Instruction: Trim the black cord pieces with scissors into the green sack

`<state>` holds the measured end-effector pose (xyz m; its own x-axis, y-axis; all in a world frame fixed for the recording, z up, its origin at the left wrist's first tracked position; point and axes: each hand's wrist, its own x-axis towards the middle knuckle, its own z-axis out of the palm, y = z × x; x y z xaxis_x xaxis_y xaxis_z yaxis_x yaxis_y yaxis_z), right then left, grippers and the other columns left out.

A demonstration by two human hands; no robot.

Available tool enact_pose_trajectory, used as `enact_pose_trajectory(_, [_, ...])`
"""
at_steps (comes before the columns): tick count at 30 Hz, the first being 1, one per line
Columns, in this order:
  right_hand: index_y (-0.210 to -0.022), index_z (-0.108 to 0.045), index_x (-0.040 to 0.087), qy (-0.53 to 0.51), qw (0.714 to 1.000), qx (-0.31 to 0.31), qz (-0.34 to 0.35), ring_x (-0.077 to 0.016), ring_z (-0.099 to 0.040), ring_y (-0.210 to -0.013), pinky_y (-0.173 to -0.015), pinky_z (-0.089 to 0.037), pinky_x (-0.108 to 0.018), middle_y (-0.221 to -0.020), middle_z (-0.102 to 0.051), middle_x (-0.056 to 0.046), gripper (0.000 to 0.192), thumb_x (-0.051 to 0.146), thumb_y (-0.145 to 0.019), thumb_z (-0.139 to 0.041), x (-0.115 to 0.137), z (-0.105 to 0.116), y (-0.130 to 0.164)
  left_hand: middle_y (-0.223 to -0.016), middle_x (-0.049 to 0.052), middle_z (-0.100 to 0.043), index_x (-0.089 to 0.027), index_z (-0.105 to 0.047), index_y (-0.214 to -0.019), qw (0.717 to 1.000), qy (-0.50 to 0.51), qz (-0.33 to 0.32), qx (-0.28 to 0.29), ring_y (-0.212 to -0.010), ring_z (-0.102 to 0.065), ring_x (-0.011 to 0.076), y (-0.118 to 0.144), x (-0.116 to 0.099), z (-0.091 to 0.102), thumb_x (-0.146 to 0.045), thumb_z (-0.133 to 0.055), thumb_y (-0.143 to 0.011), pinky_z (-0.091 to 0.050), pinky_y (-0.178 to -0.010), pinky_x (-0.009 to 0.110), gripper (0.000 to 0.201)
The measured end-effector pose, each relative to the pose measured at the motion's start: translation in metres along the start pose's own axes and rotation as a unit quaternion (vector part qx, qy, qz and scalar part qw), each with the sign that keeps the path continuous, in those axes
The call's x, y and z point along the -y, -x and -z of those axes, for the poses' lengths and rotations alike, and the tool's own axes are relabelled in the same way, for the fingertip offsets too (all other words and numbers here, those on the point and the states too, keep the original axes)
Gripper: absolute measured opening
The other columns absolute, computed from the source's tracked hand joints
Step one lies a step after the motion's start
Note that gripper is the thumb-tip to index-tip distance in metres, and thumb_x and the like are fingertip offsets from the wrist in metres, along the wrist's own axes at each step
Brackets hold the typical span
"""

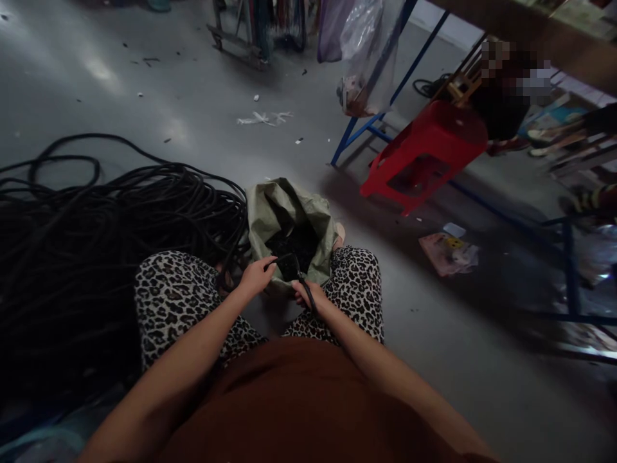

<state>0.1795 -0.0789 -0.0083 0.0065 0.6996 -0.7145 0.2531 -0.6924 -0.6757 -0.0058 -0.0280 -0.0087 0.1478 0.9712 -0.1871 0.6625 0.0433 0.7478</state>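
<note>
My left hand (257,276) is closed on the end of a thin black cord (284,258), which it holds over the mouth of an olive-green woven sack (263,222). My right hand (311,297) grips black-handled scissors (301,276), their blades pointing up towards the cord. The sack stands open between my knees, and a mass of small black pieces (294,241) lies inside it. To the left, a large heap of black cord (159,199) is piled in loops on the floor and reaches close to the sack. Whether the blades touch the cord is too dark to tell.
A red plastic stool (434,145) lies tilted at the right, beside a blue-framed table (357,138) with a clear plastic bag (369,58) hanging from it. A pink packet (446,253) and white scraps (263,119) lie on the floor. Another person sits at the upper right.
</note>
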Motion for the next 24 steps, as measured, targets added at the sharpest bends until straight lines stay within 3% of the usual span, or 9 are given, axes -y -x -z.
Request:
enact_pose_trajectory(7, [-0.081,-0.06,0.012,0.075,0.997,0.014,0.027,-0.0087,-0.055,-0.045,-0.04,-0.039,-0.016,-0.066,-0.061,-0.003,0.033,0.044,-0.081,-0.058,-0.015,-0.003,-0.014,-0.111,0.002,-0.067,-0.022,-0.065,-0.11,0.999,-0.018,0.013,0.031,-0.105,-0.06,0.0181,0.004,-0.011,-0.003,-0.03,-0.046,-0.083,-0.045,-0.092,0.027,0.034])
enact_pose_trajectory(24, [-0.071,-0.062,0.013,0.027,0.999,0.035,0.017,-0.0096,-0.051,-0.042,-0.037,-0.037,-0.019,-0.06,-0.06,-0.003,0.033,0.045,-0.073,-0.067,0.0,0.001,-0.006,-0.116,0.004,-0.065,-0.022,-0.063,-0.115,0.993,-0.092,0.013,0.076,-0.108,-0.058,0.0214,0.008,-0.019,0.001,-0.033,-0.045,-0.085,-0.043,-0.094,0.031,0.037])
